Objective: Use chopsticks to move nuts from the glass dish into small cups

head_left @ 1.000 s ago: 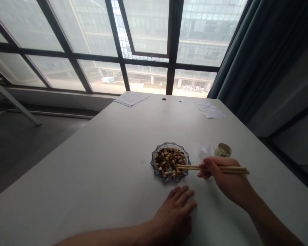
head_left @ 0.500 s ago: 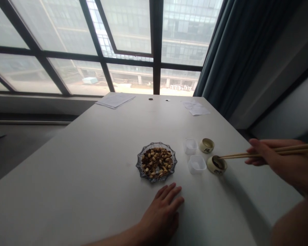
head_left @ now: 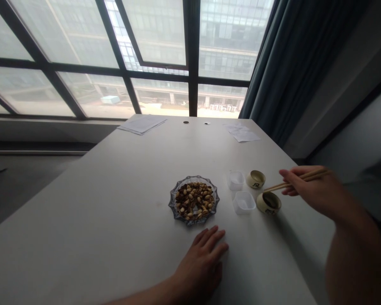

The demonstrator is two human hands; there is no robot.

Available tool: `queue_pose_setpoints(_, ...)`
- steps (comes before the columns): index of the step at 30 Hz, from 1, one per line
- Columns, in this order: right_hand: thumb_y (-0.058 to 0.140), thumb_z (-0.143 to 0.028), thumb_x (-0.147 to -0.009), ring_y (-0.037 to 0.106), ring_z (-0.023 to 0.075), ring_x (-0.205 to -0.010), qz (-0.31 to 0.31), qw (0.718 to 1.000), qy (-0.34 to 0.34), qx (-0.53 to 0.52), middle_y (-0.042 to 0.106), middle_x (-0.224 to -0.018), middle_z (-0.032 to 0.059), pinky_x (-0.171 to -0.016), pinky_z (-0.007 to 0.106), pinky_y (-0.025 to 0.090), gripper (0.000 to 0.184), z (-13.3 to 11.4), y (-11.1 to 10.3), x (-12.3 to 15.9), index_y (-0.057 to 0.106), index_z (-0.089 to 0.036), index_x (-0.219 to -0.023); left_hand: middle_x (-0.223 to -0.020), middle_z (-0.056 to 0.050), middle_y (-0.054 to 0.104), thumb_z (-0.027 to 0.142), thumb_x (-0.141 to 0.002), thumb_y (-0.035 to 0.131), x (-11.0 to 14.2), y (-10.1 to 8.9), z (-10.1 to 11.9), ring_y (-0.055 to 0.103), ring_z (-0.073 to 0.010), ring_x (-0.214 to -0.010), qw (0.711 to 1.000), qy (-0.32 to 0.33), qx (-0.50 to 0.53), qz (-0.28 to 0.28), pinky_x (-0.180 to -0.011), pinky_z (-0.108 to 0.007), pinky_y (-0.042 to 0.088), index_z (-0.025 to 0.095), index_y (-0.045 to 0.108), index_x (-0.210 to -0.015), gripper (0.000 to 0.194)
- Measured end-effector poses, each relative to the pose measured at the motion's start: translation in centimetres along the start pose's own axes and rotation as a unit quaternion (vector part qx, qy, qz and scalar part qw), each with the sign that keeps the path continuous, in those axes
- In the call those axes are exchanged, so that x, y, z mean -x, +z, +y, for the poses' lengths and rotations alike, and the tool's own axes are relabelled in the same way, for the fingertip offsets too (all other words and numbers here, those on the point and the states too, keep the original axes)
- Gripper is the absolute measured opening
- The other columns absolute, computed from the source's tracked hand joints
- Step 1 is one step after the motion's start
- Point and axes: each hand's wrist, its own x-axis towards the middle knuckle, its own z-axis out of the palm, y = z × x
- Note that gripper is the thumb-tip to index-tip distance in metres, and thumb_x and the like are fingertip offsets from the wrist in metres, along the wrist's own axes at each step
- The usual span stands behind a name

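My right hand (head_left: 307, 188) grips a pair of wooden chopsticks (head_left: 305, 176), whose tips point left just above the far rim of the nearer ceramic cup (head_left: 269, 203). Something dark lies inside that cup. Behind it stands a second, similar cup (head_left: 255, 179) with a dark character on its side. My left hand (head_left: 203, 258) rests on the table with its fingers stretched out, holding nothing. Just beyond those fingers sits a scalloped glass dish (head_left: 172, 201), filled with mixed nuts and seeds (head_left: 195, 199).
Two clear plastic containers, a far one (head_left: 236, 180) and a near one (head_left: 244, 203), stand left of the cups. Papers lie on the white table (head_left: 114, 203) at the far left (head_left: 142, 124) and far right (head_left: 242, 132). Windows and a dark curtain (head_left: 282, 67) are beyond.
My right hand has moved left with the chopsticks. Their tips have come up out of the nearer cup to above its far rim. The left hand has stayed in place.
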Motion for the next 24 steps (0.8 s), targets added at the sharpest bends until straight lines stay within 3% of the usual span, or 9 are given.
queue_pose_setpoints(3,0.067,-0.060,-0.089,0.078,0.0281,-0.065,0.090,0.996,-0.011,-0.001,0.078,-0.068,0.0086,-0.054,0.032,0.061,0.039,-1.4,-0.3,1.7,0.077,-0.022,-0.084,-0.161,-0.006,0.043,0.005,-0.075,0.058,0.1,-0.1,0.1,0.031,-0.0292,-0.153,1.000,-0.002,0.003,-0.002,-0.124,-0.050,0.028,0.024,0.055,-0.134,0.062)
queue_pose_setpoints(5,0.068,-0.061,-0.088,0.078,0.0267,-0.063,0.105,0.993,-0.031,-0.042,0.078,-0.068,0.0092,-0.053,0.031,0.061,0.041,-2.4,0.3,2.9,0.078,-0.021,-0.083,-0.161,-0.006,0.043,0.007,-0.077,0.059,0.2,0.0,0.1,0.031,-0.0285,-0.153,1.000,-0.002,0.010,0.003,-0.125,-0.049,0.027,0.025,0.055,-0.134,0.059)
queue_pose_setpoints(7,0.069,-0.060,-0.090,0.077,0.0250,-0.063,0.054,0.992,-0.066,-0.095,0.079,-0.072,0.0097,-0.056,0.030,0.062,0.042,-3.5,1.7,3.8,0.079,-0.020,-0.084,-0.161,-0.004,0.043,0.010,-0.081,0.059,0.4,0.1,0.0,0.031,-0.0275,-0.153,1.000,0.000,0.019,0.014,-0.125,-0.047,0.025,0.026,0.055,-0.133,0.055)
queue_pose_setpoints(9,0.067,-0.056,-0.094,0.076,0.0225,-0.065,-0.049,0.983,-0.120,-0.126,0.079,-0.075,0.0089,-0.060,0.029,0.061,0.040,-4.6,3.8,4.3,0.080,-0.019,-0.084,-0.161,-0.004,0.043,0.014,-0.085,0.060,0.5,0.2,-0.1,0.030,-0.0268,-0.153,0.999,0.002,0.023,0.023,-0.126,-0.046,0.024,0.027,0.055,-0.133,0.050)
queue_pose_setpoints(12,0.062,-0.050,-0.099,0.074,0.0182,-0.069,-0.202,0.950,-0.193,-0.138,0.079,-0.077,0.0062,-0.063,0.026,0.057,0.039,-5.9,7.5,4.3,0.079,-0.020,-0.081,-0.161,-0.003,0.043,0.018,-0.088,0.060,0.6,0.4,-0.2,0.030,-0.0266,-0.153,0.999,0.005,0.022,0.027,-0.126,-0.046,0.023,0.027,0.054,-0.134,0.047)
queue_pose_setpoints(14,0.062,-0.047,-0.100,0.072,0.0165,-0.068,-0.255,0.933,-0.209,-0.145,0.078,-0.076,0.0048,-0.063,0.025,0.054,0.037,-6.4,9.7,4.0,0.077,-0.019,-0.080,-0.161,-0.004,0.043,0.020,-0.090,0.060,0.6,0.6,-0.3,0.030,-0.0266,-0.152,0.999,0.008,0.018,0.030,-0.126,-0.046,0.022,0.027,0.054,-0.135,0.046)
queue_pose_setpoints(18,0.063,-0.043,-0.100,0.069,0.0155,-0.066,-0.296,0.922,-0.204,-0.144,0.075,-0.071,0.0035,-0.062,0.025,0.051,0.034,-6.3,12.1,3.6,0.073,-0.018,-0.079,-0.159,-0.005,0.045,0.023,-0.091,0.061,0.5,0.8,-0.5,0.031,-0.0270,-0.151,0.999,0.013,0.012,0.037,-0.126,-0.046,0.022,0.026,0.054,-0.134,0.044)
queue_pose_setpoints(24,0.066,-0.041,-0.097,0.071,0.0166,-0.067,-0.297,0.926,-0.177,-0.152,0.076,-0.071,0.0029,-0.062,0.025,0.052,0.029,-5.9,12.7,3.6,0.073,-0.018,-0.081,-0.159,-0.005,0.045,0.024,-0.091,0.061,0.6,0.7,-0.4,0.031,-0.0262,-0.151,0.999,0.013,0.010,0.045,-0.126,-0.044,0.020,0.025,0.055,-0.132,0.042)
